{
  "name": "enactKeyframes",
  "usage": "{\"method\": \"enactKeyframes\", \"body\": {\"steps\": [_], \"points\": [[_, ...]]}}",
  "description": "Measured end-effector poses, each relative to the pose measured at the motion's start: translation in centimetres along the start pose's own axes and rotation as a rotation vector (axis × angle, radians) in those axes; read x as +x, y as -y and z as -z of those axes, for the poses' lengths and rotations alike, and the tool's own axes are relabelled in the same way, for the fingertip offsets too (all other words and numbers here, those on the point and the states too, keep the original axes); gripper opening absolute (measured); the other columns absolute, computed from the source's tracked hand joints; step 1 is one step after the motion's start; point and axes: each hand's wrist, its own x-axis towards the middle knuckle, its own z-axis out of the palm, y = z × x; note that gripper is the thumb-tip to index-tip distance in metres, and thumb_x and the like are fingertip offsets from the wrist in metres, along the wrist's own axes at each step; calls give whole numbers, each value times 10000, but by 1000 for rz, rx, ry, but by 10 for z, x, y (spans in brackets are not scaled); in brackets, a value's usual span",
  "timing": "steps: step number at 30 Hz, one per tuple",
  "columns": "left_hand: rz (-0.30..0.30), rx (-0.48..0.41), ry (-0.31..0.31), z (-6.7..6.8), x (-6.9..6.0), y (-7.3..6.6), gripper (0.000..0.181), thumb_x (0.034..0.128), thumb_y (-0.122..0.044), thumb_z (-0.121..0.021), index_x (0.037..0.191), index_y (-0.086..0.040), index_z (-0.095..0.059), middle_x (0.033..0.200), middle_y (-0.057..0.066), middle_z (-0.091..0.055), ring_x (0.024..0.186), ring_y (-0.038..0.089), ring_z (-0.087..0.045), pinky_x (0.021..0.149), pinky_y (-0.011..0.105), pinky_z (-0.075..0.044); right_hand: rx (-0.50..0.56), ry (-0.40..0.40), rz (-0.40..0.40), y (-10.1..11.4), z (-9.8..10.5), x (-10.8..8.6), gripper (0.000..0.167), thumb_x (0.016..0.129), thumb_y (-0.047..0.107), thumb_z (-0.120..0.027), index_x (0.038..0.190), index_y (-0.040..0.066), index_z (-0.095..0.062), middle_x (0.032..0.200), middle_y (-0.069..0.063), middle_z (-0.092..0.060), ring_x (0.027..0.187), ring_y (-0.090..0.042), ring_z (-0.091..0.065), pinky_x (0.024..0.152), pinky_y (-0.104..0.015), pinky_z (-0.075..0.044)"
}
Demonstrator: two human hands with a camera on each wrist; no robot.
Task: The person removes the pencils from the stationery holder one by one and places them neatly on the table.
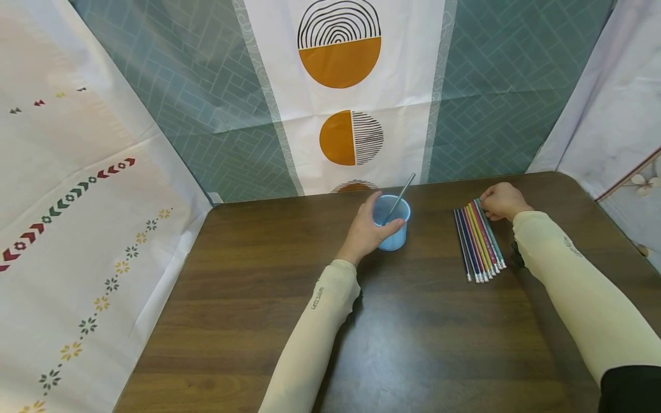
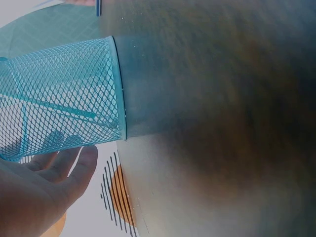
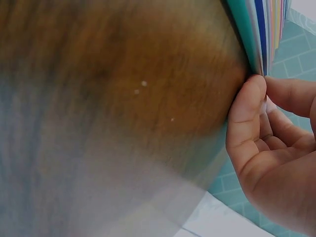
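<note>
A light blue mesh pencil cup (image 1: 393,242) stands upright toward the back of the table, with one pencil (image 1: 407,188) leaning in it. My left hand (image 1: 363,234) holds the cup from its left side, thumb in front and fingers behind. Through the mesh in the left wrist view, the slanting pencil (image 2: 74,111) shows inside. To the right, several coloured pencils (image 1: 477,244) lie side by side, their eraser ends toward me. At the far end of the row, my right hand (image 1: 502,202) pinches the tip of a green pencil (image 3: 242,24) between thumb and forefinger.
The brown wooden table (image 1: 232,321) meets a teal and white patterned cloth (image 1: 206,86) at its back edge. White printed cloths hang at the left (image 1: 62,189) and right (image 1: 619,86).
</note>
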Motion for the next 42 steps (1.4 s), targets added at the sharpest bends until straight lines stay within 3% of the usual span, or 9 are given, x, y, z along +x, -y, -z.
{"method": "enactKeyframes", "body": {"steps": [7,13,17,20,24,29,35,38,42], "points": [[-4,4,1,0,0,-1,904,825,-559,-779,1568,-310,-329,1458,46,-432,1201,259,-495,951,505,-481,12,1,-19,-2,0,3,284,946,38,-540,1119,-185,-568,923,-244,-606,651,-200,-623,591,-342,-584],[-9,5,-1,0,0,0,894,823,-567,-777,1562,-325,-335,1442,44,-442,1193,255,-500,952,505,-481,56,-17,-37,-2,0,0,354,964,57,-507,1200,-203,-551,1015,-293,-599,682,-215,-622,600,-337,-583],[-11,3,2,-1,0,0,895,822,-567,-778,1562,-323,-338,1441,44,-444,1191,251,-501,954,501,-479,16,-59,12,2,1,-4,376,984,107,-467,1177,-200,-566,897,-245,-633,634,-199,-623,568,-322,-569],[-14,2,0,0,-1,-1,895,823,-559,-782,1562,-316,-340,1441,48,-445,1188,252,-503,953,500,-479,-46,-113,93,15,0,-8,405,1005,155,-437,1182,-176,-590,859,-226,-649,626,-226,-630,556,-337,-548],[-17,4,-7,0,0,-1,896,824,-548,-787,1563,-306,-341,1439,53,-449,1185,252,-507,952,493,-477,-41,-152,191,48,-7,-12,405,1043,209,-450,1218,-116,-617,974,-248,-652,735,-303,-644,594,-358,-527],[-16,-6,-5,0,0,-1,903,821,-542,-792,1564,-293,-344,1435,62,-454,1182,253,-508,957,489,-473,79,-95,241,86,-18,-18,421,1066,321,-495,1228,-45,-623,1036,-237,-636,837,-289,-637,646,-295,-540],[-20,3,-17,0,1,-1,925,817,-548,-795,1570,-261,-341,1440,78,-457,1185,253,-513,967,485,-465,295,-18,296,116,-32,-20,649,1030,526,-493,1263,-66,-622,1057,-213,-665,870,-266,-686,697,-298,-574],[-13,2,-17,0,0,-1,926,812,-560,-795,1568,-282,-337,1447,73,-450,1184,255,-512,964,492,-469,311,4,306,125,-38,-21,672,1012,552,-517,1263,-62,-627,1061,-202,-676,889,-283,-691,716,-316,-579],[-11,-7,-12,0,-1,-2,937,816,-555,-794,1574,-258,-331,1454,79,-444,1186,267,-510,964,509,-471,225,23,319,132,-46,-20,621,996,536,-569,1214,-40,-646,1039,-205,-680,923,-342,-672,722,-323,-577]]}}
